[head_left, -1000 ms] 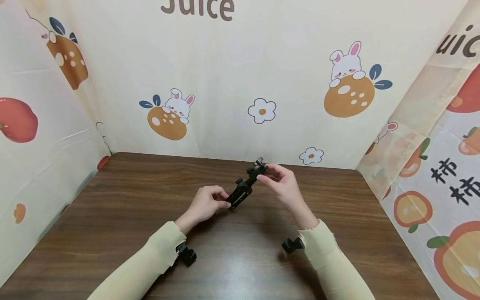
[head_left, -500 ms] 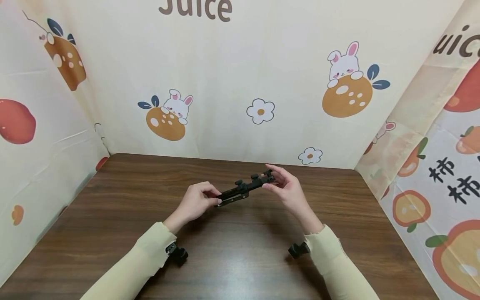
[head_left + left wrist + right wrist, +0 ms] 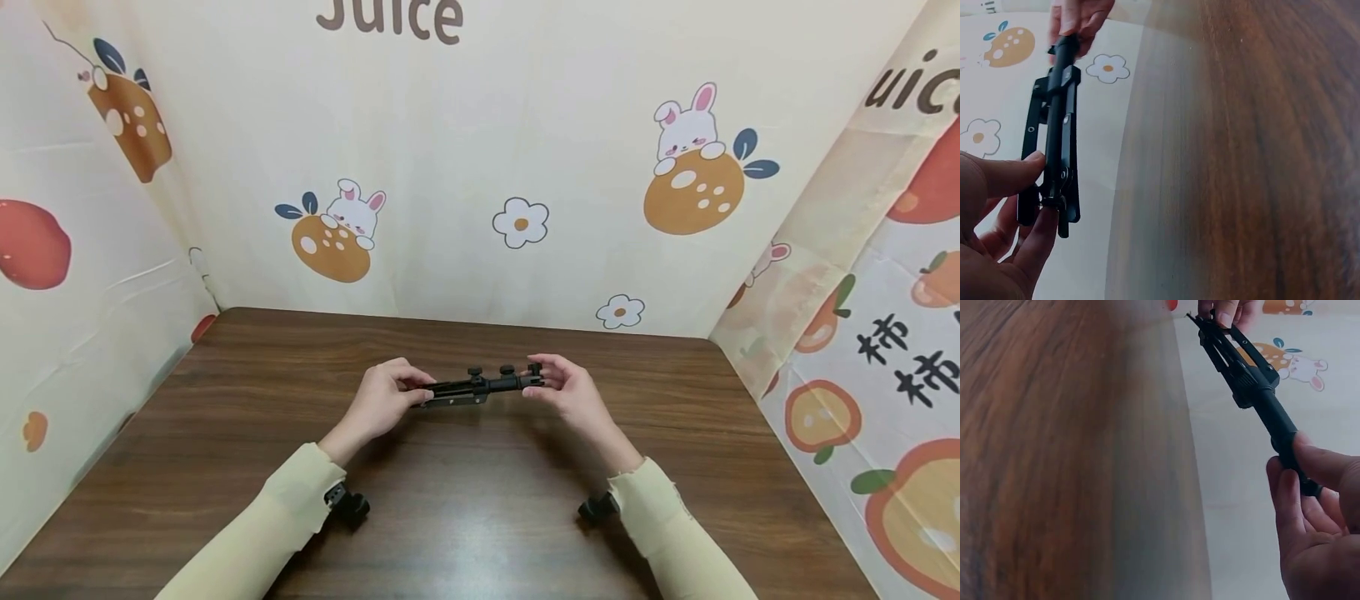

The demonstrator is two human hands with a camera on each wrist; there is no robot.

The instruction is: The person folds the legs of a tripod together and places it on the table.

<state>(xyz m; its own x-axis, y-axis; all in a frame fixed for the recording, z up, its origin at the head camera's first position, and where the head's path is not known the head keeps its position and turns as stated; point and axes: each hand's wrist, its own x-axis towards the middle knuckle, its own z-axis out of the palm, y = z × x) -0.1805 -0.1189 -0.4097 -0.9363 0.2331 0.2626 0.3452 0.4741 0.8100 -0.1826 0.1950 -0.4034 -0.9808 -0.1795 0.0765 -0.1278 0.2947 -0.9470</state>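
A small black tripod (image 3: 486, 387) with its legs folded lies nearly level between my two hands, held above the table. My left hand (image 3: 381, 402) pinches the leg end between thumb and fingers. Around the other end, where the head is, my right hand (image 3: 576, 402) curls its thumb and fingers. Dark knobs stick up along the tripod's upper side. In the left wrist view the folded legs (image 3: 1030, 134) lie alongside the centre column. The right wrist view has the smooth tube (image 3: 1272, 415) running into my right fingers, which partly hide the head.
The brown wooden table (image 3: 465, 517) spreads beneath both hands. A cream curtain (image 3: 450, 150) printed with rabbits, oranges and flowers stands behind its far edge. More printed cloth hangs on the left and right sides. A black wrist camera (image 3: 348, 507) sits on my left wrist.
The tripod has turned from a steep slant to nearly level. My left hand has moved left and slightly up, my right hand slightly right and down. Both keep their hold.
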